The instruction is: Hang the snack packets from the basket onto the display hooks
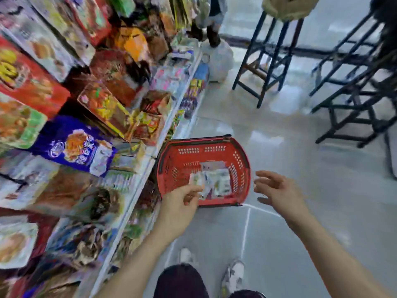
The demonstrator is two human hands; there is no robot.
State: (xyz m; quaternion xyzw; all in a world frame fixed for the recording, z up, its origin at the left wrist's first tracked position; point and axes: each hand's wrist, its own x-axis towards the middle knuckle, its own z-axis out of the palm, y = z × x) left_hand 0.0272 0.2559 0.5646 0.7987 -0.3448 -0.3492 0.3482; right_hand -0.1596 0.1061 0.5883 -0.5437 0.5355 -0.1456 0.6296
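A red plastic basket (240, 164) stands on the floor beside the shelf base. Several pale snack packets (219, 181) lie in its bottom. My left hand (180, 201) hovers over the basket's near left rim, fingers loosely curled, with nothing clearly in it; motion blur makes contact with the packets uncertain. My right hand (277, 190) floats just right of the basket, fingers spread and empty. On the left, the display rack (90, 108) is crowded with hanging snack packets, among them a purple one (73, 145). The hooks themselves are hidden behind the packets.
The white shelf edge (137, 186) runs diagonally next to the basket. Black metal stools (270, 61) and table frames (354, 100) stand across the aisle at the right. A white bag (221, 61) sits on the floor farther back. My feet (234, 274) are below.
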